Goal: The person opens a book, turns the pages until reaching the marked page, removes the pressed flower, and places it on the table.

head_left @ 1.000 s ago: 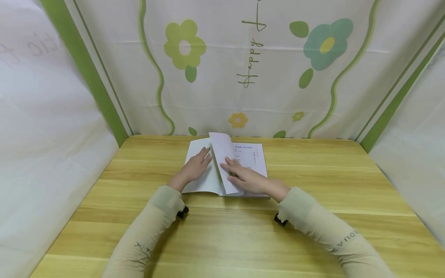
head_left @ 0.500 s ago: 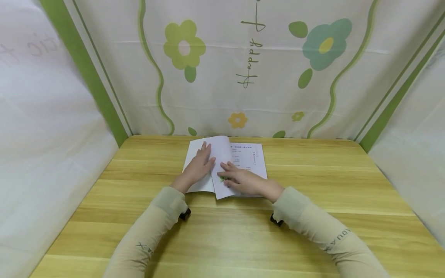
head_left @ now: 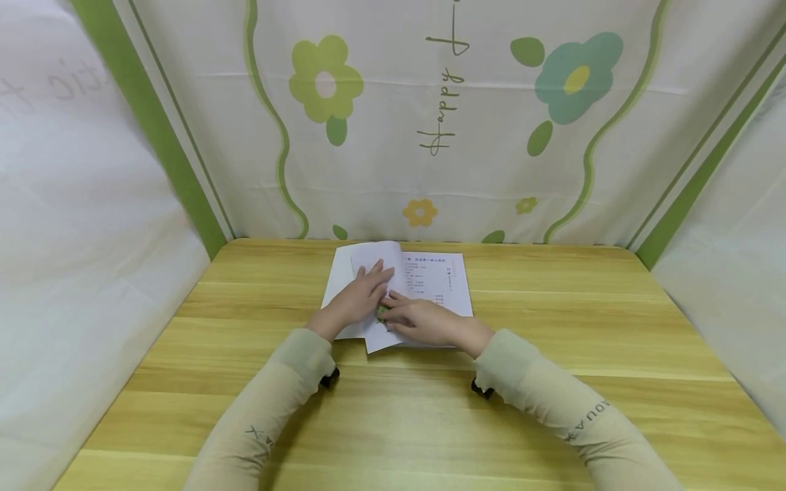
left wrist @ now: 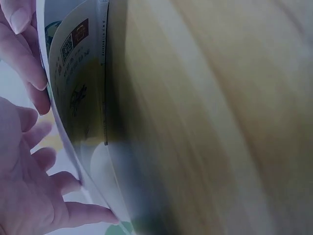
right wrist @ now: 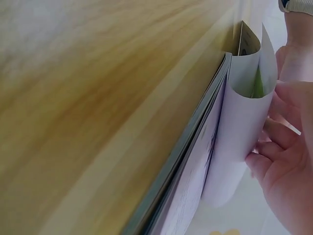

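An open paperback book (head_left: 457, 283) lies near the table's far edge, printed text on its right page. One white leaf (head_left: 388, 254) arches over towards the left side, a small green patch showing between the hands. My left hand (head_left: 355, 300) rests on this leaf with straight, spread fingers. Beside it, my right hand (head_left: 425, 320) touches the leaf with loosely bent fingers, its fingertips close to the left hand's. In the right wrist view, the leaf (right wrist: 237, 127) curves up from the page stack against my right fingers. A printed code on the cover flap (left wrist: 73, 44) shows in the left wrist view.
The wooden table (head_left: 393, 423) stretches out on both sides and in front of the book. A white curtain (head_left: 381, 170) with printed flowers hangs right behind the table, and more white cloth (head_left: 92, 225) closes off the sides. Dark wrist devices (head_left: 329, 378) sit under the sleeves.
The leaf has come over from upright to lying leftward. My right hand has moved left with it, and my left hand has shifted from the left page onto the leaf.
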